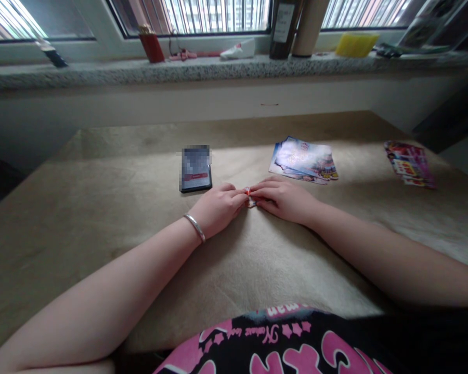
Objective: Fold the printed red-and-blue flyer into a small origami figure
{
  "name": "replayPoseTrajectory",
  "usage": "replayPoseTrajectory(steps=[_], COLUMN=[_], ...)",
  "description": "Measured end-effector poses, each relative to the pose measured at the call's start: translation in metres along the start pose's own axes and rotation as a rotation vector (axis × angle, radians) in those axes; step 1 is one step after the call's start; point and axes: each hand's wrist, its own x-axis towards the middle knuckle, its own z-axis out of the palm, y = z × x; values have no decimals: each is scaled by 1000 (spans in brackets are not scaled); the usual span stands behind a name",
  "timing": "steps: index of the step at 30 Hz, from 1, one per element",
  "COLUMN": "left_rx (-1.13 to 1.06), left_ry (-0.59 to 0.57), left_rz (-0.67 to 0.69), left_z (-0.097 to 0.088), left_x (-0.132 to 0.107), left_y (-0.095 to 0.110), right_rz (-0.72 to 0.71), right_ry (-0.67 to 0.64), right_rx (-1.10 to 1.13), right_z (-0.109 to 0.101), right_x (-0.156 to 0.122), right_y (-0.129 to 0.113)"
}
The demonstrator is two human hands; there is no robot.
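A small folded piece (251,203) with red, white and dark print, perhaps paper or card, lies between my hands on the table. My left hand (220,209), with a silver bracelet (195,227) at the wrist, pinches it from the left. From the other side, the fingertips of my right hand (283,200) press on it. Most of the piece is hidden under the fingers. Just beyond my left hand rests a dark phone (197,182), its screen partly blurred out. Glossy printed sheets (304,158) are fanned in a pile past my right hand.
Colourful printed packets (409,163) lie at the far right of the cloth-covered table (81,208). Behind it, the stone windowsill (113,75) holds a red container (152,47), a dark bottle (283,31), a tan cylinder (307,28) and a yellow sponge-like block (356,45).
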Motion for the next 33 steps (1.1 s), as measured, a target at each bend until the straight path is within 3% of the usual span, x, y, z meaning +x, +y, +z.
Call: replayPoseTrajectory(steps=[8, 14, 26, 33], left_rx=[47, 75, 30, 33], left_ry=[-63, -80, -98, -112], left_rz=[4, -36, -90, -66], left_z=[-4, -5, -8, -9], left_x=[-3, -1, -1, -2], left_y=[-1, 0, 1, 0], right_rz=[-75, -35, -54, -78], right_ry=[-10, -28, -4, -56], right_rx=[-88, -115, -44, -174], right_z=[-1, 2, 0, -8], right_x=[1, 1, 3, -2], right_y=[-5, -9, -2, 2])
